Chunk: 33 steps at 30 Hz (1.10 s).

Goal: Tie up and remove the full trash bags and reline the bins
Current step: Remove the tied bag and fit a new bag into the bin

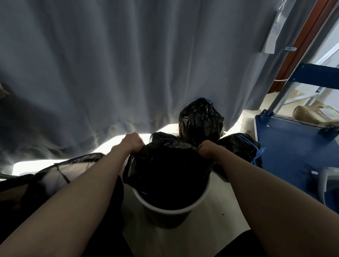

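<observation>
Grey curtain (113, 66) hangs right behind the work, daylight spilling under its hem onto the pale floor (223, 206). You've got the round white-rimmed bin (172, 210) directly below you, and a thin black plastic liner bag (168, 167) bunched over its mouth. Your left hand (131, 143) grips the bag's edge on the far left, fingers curled tight into the plastic; your right hand (206, 149) does the same on the far right, fist closed round a gathered fold. Two tied black trash bags with blue drawstrings — one (201, 120) just behind the bin, another (240, 146) beside the blue platform trolley (293, 140) — sit on the floor past your knuckles.

Watch the plastic now: it looks flimsy, and pulling both corners apart too hard could split it. The near rim shows bare white, so the bag may slip inside if you let go early. That light bin could also tip toward you — nothing is bracing it.
</observation>
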Available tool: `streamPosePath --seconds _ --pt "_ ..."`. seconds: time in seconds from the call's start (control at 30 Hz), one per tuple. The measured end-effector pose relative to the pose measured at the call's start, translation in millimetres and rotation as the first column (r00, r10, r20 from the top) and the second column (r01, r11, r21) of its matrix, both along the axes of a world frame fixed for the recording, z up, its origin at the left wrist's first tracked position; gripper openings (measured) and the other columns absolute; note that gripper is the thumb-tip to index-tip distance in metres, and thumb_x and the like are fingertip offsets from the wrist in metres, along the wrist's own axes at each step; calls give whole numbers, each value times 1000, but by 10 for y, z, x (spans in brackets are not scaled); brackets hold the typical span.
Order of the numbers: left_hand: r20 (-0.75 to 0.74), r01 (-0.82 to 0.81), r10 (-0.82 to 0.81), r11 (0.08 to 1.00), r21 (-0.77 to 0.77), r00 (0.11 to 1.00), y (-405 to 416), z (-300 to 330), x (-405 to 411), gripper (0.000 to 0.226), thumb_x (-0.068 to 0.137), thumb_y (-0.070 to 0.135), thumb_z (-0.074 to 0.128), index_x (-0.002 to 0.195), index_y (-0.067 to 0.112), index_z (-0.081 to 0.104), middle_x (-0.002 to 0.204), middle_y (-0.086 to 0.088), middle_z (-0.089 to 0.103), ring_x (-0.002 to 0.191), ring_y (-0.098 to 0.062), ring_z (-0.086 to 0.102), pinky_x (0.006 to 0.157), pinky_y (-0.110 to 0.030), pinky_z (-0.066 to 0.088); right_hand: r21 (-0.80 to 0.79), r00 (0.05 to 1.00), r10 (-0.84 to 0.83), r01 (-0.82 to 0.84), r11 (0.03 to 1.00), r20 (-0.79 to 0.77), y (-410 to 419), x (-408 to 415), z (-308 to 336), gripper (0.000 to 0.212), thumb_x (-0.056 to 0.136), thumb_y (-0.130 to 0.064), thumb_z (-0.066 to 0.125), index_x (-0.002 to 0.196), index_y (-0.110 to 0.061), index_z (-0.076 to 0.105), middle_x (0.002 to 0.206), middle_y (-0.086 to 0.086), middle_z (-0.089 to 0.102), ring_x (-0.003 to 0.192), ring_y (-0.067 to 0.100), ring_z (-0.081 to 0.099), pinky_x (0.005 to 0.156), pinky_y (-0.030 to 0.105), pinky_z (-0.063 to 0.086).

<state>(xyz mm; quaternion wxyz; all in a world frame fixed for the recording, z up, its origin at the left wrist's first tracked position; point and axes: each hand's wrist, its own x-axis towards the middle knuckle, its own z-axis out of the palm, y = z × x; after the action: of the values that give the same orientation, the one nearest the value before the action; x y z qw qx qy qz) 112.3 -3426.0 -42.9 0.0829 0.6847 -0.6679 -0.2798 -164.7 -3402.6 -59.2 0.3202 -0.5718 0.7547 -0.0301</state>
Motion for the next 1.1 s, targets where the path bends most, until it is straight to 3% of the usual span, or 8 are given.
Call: streamPosePath --seconds 0.13,0.2,0.4,0.57,0.7,0.77,0.93,1.1 --pt "-59 -74 69 993 -89 996 20 65 61 22 82 -4 58 72 16 59 82 -1 60 99 -30 62 72 -26 44 15 999 -10 9 1000 43 49 -10 104 30 91 -7 47 111 7 65 117 19 65 95 28 58 91 36 49" --pt "-93 -86 79 993 -75 993 7 72 101 29 81 -4 56 64 20 57 74 -1 59 91 -29 65 70 -25 44 39 999 0 -2 999 49 85 10 170 34 95 -5 45 122 7 61 127 17 61 103 27 57 98 36 45" --pt "-57 -38 44 994 102 997 61 67 137 27 84 -4 57 92 12 77 82 -7 66 77 -19 61 65 -25 50 121 999 43 -44 992 15 111 -13 143 36 90 -14 46 118 1 63 125 20 62 110 36 61 97 40 50" --pt "-52 -29 40 980 196 998 99 96 149 28 81 -7 53 87 9 75 84 -14 69 71 -24 62 60 -29 53 178 1000 17 -18 984 7 272 -3 319 43 96 -23 49 133 -2 55 132 18 58 118 35 59 99 44 49" --pt "-38 -40 50 973 229 998 164 186 231 19 77 -6 63 74 12 57 80 -16 64 69 -29 64 66 -41 58 165 994 -80 68 984 70 358 -42 379 40 87 -24 57 120 -1 57 99 18 66 75 32 66 67 41 58" --pt "-14 -73 80 955 287 997 200 207 330 11 74 4 73 80 2 65 81 -18 71 66 -30 68 76 -53 58 214 988 -122 100 972 93 428 -81 420 44 86 -32 61 119 -4 55 104 18 68 76 30 69 62 36 59" --pt "-52 -109 134 934 340 990 394 291 430 21 76 11 78 85 -3 66 79 -18 68 56 -26 63 81 -48 54 360 974 -169 105 927 153 641 -161 516 38 93 -25 54 116 5 59 103 21 71 74 27 72 64 36 59" --pt "-155 -93 158 929 357 975 523 401 488 11 79 -1 74 85 -5 66 73 -14 67 57 -22 64 74 -37 59 342 939 -225 128 931 262 746 -145 620 18 96 -14 54 98 4 54 85 24 67 87 34 68 87 46 56"
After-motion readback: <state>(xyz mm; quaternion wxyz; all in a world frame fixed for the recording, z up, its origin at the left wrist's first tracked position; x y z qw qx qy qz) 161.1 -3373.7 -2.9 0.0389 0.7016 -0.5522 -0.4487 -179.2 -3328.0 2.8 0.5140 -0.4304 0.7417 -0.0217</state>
